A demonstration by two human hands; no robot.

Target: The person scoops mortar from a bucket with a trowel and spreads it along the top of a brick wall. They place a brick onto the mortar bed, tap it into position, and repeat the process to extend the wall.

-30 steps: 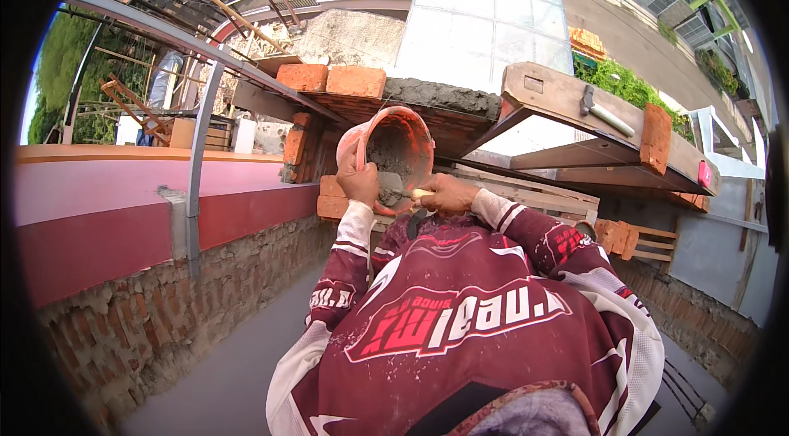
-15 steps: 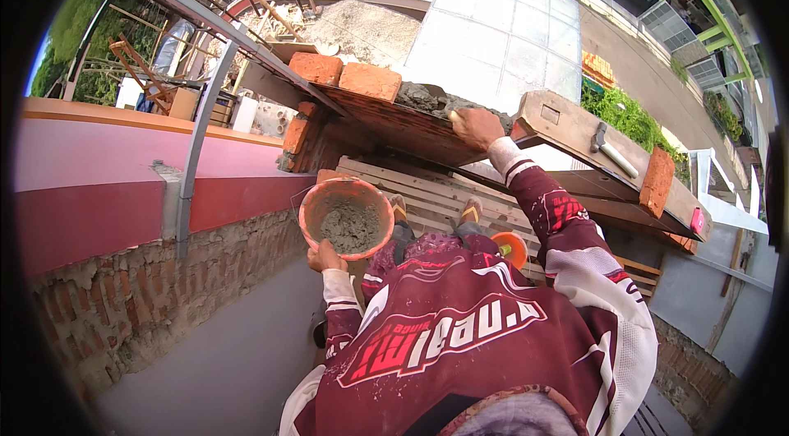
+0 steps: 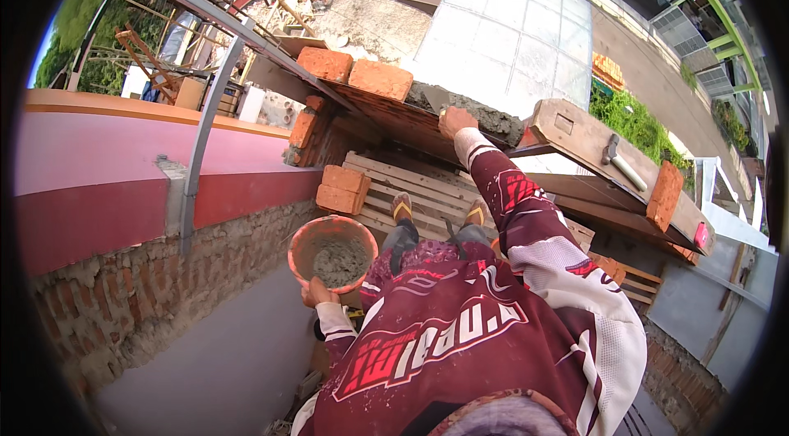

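My left hand (image 3: 316, 293) grips the rim of an orange bucket (image 3: 300, 245) containing grey mortar (image 3: 337, 263), held low beside my left leg. Out in front, my right hand (image 3: 457, 122) is closed on the handle of a trowel (image 3: 437, 98), whose blade lies on a bed of wet mortar (image 3: 497, 117) along the wall top. Two orange bricks (image 3: 325, 64) (image 3: 380, 80) sit just left of that bed. To its right, a hammer (image 3: 625, 162) and an upright brick (image 3: 664, 198) rest on a wooden formwork board (image 3: 559, 119).
I stand on slatted planks (image 3: 444, 193) near stacked bricks (image 3: 343, 189). A metal post (image 3: 201, 148) and railing rise beside a pink wall (image 3: 99, 148) at left, with a lower drop (image 3: 189, 362) beneath. A sand pile (image 3: 362, 21), translucent roof (image 3: 501, 25) and street lie beyond the ledge.
The bucket has come down from in front of me to my lower left. My right hand has moved from inside the bucket up to the wall top, then slightly leftward with the trowel.
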